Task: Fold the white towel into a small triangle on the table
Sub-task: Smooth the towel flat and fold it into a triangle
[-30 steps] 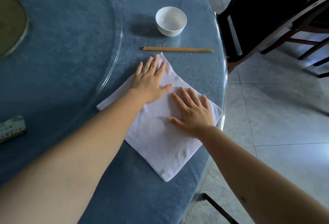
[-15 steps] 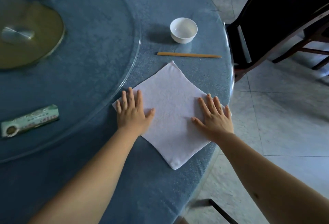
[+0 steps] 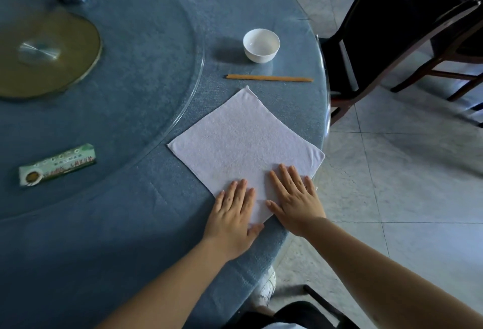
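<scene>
The white towel [image 3: 243, 145] lies flat as a square turned like a diamond on the round table [image 3: 130, 224] with its blue cloth, close to the table's right edge. My left hand [image 3: 232, 216] rests palm down on the towel's near corner, fingers spread, thumb just past the corner tip. My right hand [image 3: 295, 200] lies flat beside it on the near right edge of the towel, fingers spread. Neither hand grips anything. The near corner is partly hidden under my hands.
Beyond the towel lie a pair of wooden chopsticks [image 3: 269, 78] and a white bowl [image 3: 261, 45]. A glass turntable [image 3: 104, 67] covers the table's left, with a green packet [image 3: 56, 169] on it. A dark chair [image 3: 392, 35] stands at the right, over a tiled floor.
Both hands slid back toward me from the towel's side corners to its near corner and now lie close together. The view shifted a little; the towel stays flat.
</scene>
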